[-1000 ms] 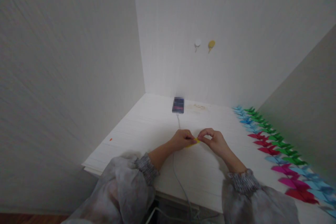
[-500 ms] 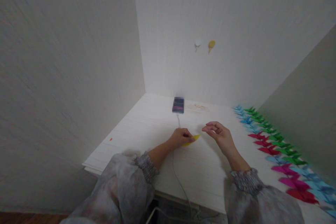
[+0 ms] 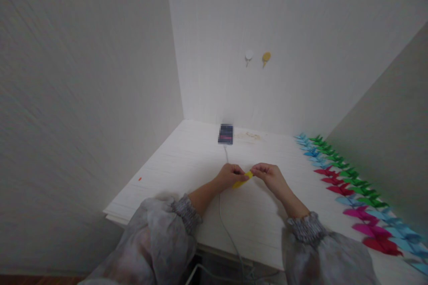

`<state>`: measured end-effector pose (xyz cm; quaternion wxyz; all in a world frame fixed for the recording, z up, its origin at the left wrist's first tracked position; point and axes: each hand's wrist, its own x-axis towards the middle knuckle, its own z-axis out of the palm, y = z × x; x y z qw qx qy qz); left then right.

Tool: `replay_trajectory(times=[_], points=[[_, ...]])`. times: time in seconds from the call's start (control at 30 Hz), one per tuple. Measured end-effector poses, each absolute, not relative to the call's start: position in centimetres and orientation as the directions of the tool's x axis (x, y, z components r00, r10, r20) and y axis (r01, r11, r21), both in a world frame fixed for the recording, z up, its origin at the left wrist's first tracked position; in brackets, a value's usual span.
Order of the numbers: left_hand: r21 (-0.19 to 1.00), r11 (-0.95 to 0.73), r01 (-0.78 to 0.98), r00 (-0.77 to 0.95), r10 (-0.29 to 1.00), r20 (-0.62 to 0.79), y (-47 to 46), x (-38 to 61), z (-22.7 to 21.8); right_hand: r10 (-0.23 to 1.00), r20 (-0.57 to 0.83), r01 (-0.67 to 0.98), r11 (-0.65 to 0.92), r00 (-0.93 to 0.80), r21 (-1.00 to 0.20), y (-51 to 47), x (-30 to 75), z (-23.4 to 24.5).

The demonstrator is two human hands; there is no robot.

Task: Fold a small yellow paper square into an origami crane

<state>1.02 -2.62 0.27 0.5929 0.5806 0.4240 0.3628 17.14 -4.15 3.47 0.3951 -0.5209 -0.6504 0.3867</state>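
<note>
**Head view: two hands pinch a yellow paper at the middle of the desk**

Head camera looks down on a white desk (image 3: 187, 160) with a fine wood grain, set into the corner of two pale walls. Along its right edge runs a row of folded paper shapes (image 3: 347, 187) in blue, green, red and pink, crisp and pointed. At the back edge lies a dark phone (image 3: 226, 134), its grey cable (image 3: 224, 213) trailing toward the front edge.

Near the middle, the left hand (image 3: 229, 175) and the right hand (image 3: 269, 175) are both closed on a small yellow paper (image 3: 243, 180), thin and flat, each pinching one end. To crease it well, I judge the edges should be matched first, then pressed flat against the hard desk.
</note>
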Motion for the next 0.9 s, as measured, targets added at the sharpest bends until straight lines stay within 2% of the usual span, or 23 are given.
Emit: replay_trajectory(times=[0.13,0.3,0.37,0.5,0.67,0.9], points=[[0.990,0.139,-0.003,0.402,0.907,-0.126,-2.5,0.9,0.4,0.976,0.165,0.340,0.204,-0.138,-0.918,-4.1,17.2,3.6],[0.990,0.099,-0.099,0.385,0.921,-0.053,-2.1,0.8,-0.1,0.975,0.222,0.192,0.222,-0.023,-0.956,-3.9,17.1,3.7],[0.984,0.081,-0.160,0.323,0.946,-0.026,-1.9,0.8,-0.2,0.985,0.173,0.143,0.174,-0.022,-0.974,-4.0,16.6,3.5],[0.967,0.088,-0.238,0.246,0.969,-0.027,-2.0,0.8,0.1,0.988,0.050,0.128,0.069,-0.149,-0.989,-4.1,14.9,2.5],[0.943,0.133,-0.304,0.293,0.955,-0.040,-2.4,0.8,0.9,0.985,0.020,0.006,0.022,-0.170,-1.000,-4.1,14.3,1.7],[0.903,0.221,-0.368,0.378,0.923,-0.072,-2.3,0.6,1.4,0.991,0.017,-0.050,0.011,-0.132,-0.999,-4.6,14.4,2.3]])
